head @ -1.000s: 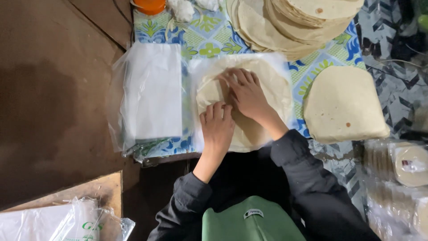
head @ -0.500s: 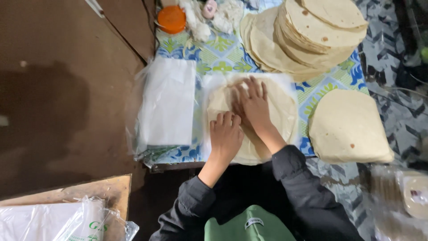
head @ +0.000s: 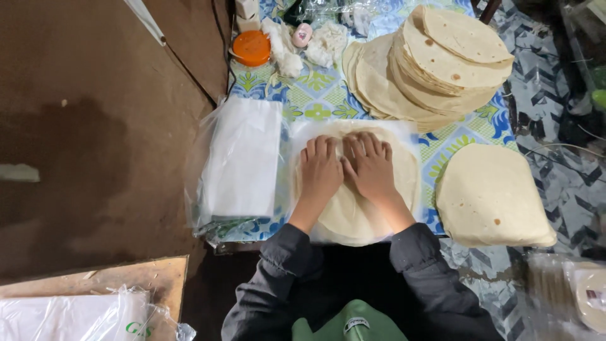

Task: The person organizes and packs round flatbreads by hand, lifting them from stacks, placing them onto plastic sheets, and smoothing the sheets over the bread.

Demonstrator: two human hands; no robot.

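A round pale flatbread (head: pixel 360 218) lies in a clear plastic wrap on the patterned tablecloth (head: pixel 315 101), right at the table's near edge. My left hand (head: pixel 320 169) and my right hand (head: pixel 371 167) rest flat on top of it, side by side, fingers spread and pointing away from me. Both palms press on the wrapped flatbread; neither hand grips anything.
A bag of white sheets (head: pixel 238 158) lies left of the flatbread. A tall fanned stack of flatbreads (head: pixel 435 63) stands at the back right, a smaller stack (head: pixel 489 196) at the right. An orange lid (head: pixel 251 47) and crumpled white cloths (head: pixel 281 44) sit at the far edge.
My hands have moved from overlapping near the flatbread's left side to lying flat side by side on its middle. The view has tilted so more of the far table shows.
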